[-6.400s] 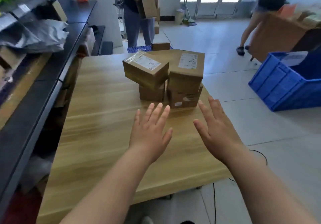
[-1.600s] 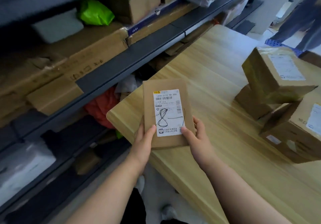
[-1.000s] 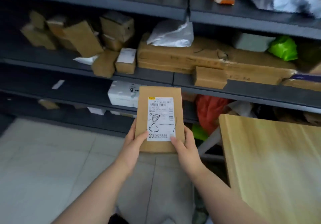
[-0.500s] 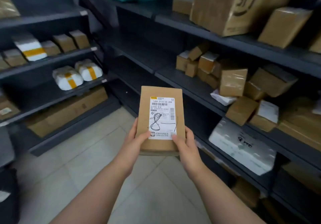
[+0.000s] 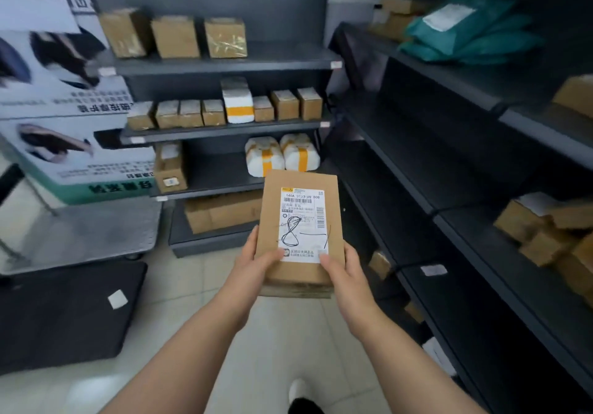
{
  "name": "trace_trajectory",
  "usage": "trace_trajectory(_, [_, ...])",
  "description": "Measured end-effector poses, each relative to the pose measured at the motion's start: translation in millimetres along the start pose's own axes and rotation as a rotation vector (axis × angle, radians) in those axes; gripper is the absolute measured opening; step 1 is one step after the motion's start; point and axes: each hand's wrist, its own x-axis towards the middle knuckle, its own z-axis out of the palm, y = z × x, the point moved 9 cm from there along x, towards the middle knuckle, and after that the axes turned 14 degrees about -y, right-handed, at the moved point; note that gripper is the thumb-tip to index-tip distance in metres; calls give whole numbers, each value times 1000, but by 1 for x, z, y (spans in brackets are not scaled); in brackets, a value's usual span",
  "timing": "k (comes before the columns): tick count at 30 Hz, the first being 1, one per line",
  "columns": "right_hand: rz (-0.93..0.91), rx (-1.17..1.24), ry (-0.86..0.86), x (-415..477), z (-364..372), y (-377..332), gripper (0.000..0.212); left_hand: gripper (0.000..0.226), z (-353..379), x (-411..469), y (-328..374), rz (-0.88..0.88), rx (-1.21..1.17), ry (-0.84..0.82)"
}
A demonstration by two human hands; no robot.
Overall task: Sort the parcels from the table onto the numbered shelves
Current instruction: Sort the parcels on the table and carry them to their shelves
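Head view: tiled floor [image 5: 276,343] lies open ahead between a black case [image 5: 64,314] at left and the right-hand shelves [image 5: 401,156], whose front edges run close beside the right arm. The parcel [image 5: 300,230], marked 8, is in the air short of the facing shelves [image 5: 224,63]. Left grip [image 5: 256,262] and right grip [image 5: 345,269] clamp its near corners, thumbs on top.
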Motion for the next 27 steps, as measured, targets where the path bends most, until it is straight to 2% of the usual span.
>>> trace_trajectory(4, [38, -58, -131, 72, 15, -5, 34, 45, -36, 46, 10, -22, -47, 97])
trace_trajectory(7, [74, -114, -195, 125, 20, -5, 61, 53, -60, 82, 14, -48, -66, 169])
trace_trajectory(8, [94, -139, -221, 141, 22, -4, 64, 54, -68, 93, 15, -52, -69, 193])
trace_trajectory(13, [134, -165, -329, 204, 34, 1, 48, 43, -94, 130, 12, -32, -115, 292])
trace_trajectory(17, [174, -178, -355, 240, 51, 7, 60, 43, -117, 148, 8, -42, -168, 323])
trace_trajectory(23, [238, -176, -390, 297, 96, 28, 61, 40, -178, 176, -2, -74, -200, 359])
trace_trajectory(27, [236, -189, -381, 341, 132, 46, 47, 54, -231, 199, -13, -127, -246, 374])
